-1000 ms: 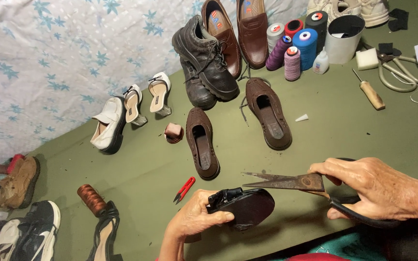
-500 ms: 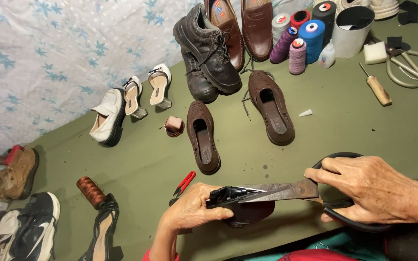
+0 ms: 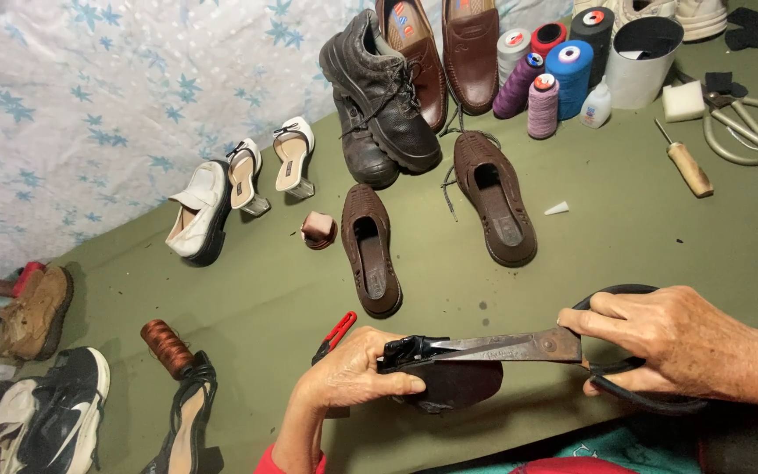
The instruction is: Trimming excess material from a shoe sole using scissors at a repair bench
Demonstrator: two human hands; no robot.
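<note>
Dark maroon rounded sole piece (image 3: 454, 386) near table's front edge, pinched in left hand (image 3: 353, 373). Right hand (image 3: 660, 338) grips large black-handled scissors (image 3: 502, 348); blades nearly closed, lying horizontally, tips leftward across piece's top edge.

The scissors (image 3: 493, 348) were gaping a second ago, blades spread above the dark sole piece (image 3: 454, 386); now they are closed flat along its top edge, tips tucked by the left hand (image 3: 353, 377). That left hand has slid its thumb over the near end of the piece, where before it cupped it from below. The right hand (image 3: 668, 338) has squeezed in on the black loop handles and sits lower and closer to the left hand than before.
</note>
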